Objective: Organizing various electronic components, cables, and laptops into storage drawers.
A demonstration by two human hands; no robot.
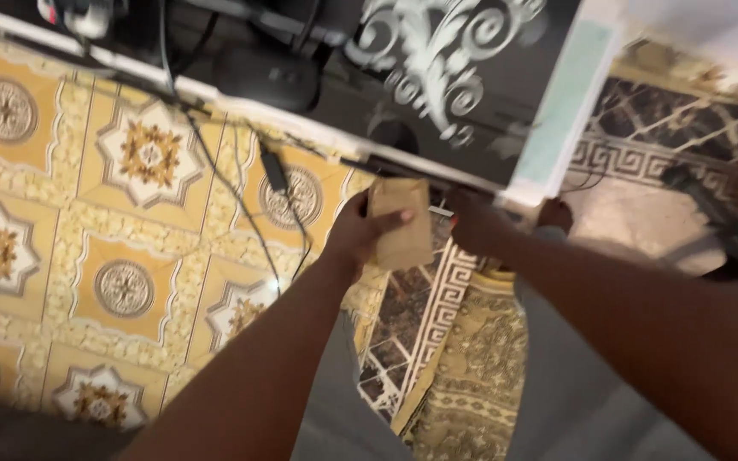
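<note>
Here, left hand (360, 232) out over the patterned floor, fingers and thumb clamped on a small tan card-like piece (401, 222), thumb pressed across its front face, upper edge of the piece standing clear above the fingertips. Held near the middle of the view, just below the white lower edge of a dark cabinet (437, 77) with a pale scroll ornament on its glossy face. Right hand (477, 224) just beside the piece on its far side, reaching toward the cabinet's base; blurred, so cannot tell whether those fingers are spread or curled, nor whether touching the piece. Both forearms stretched in from the bottom of the view, grey clothing between and under them. Below the hands, yellow vinyl floor covering (130, 256) with star and round medallions, ending at a curled edge over a dark marble-look sheet (403, 324) with a white key-pattern border, and a gold patterned mat (480, 376) next to that. Black cable (215, 171) trailing across the yellow floor from under the cabinet, a small black adapter (273, 167) lying near it.
</note>
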